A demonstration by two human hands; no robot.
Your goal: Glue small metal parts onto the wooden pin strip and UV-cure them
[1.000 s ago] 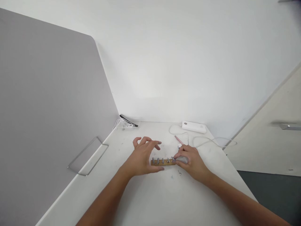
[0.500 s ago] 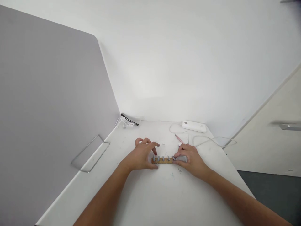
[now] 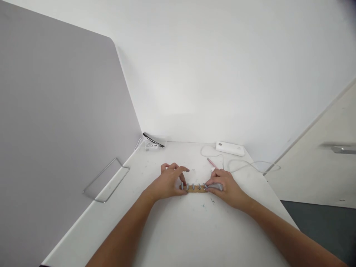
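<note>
Wooden strip [image 3: 196, 190] lies on the white table [image 3: 178, 233], at mid-table between the person's two hands. Its long axis runs left to right, roughly parallel to the table's far edge, one end pointing left, the other right. Five small grey pegs [image 3: 193, 186] stand in a row along it, tops up; the leftmost is close to upright, while the rightmost leans its top to the left. A grey piece [image 3: 217, 186] adjoins the right end and continues in nearly the same line toward the right.

Left hand [image 3: 165, 184]: grasping the strip's left end, thumb on the near side, a finger on the far side; the index finger is extended above, clear of the pegs. Right hand [image 3: 229, 188]: thumb and index finger pinch the grey piece where it meets the strip; the rest of the piece shows inside the curve of the hand. Exact fingertip contact there is too small to resolve.

Surroundings: a pink pencil [image 3: 212, 163] lies just beyond the right hand, slanting from far left to near right. A white box [image 3: 230, 148] sits at the far right, a pale cable [image 3: 251, 162] looping nearby. Wire frame [image 3: 113, 193] at the table's left edge.
</note>
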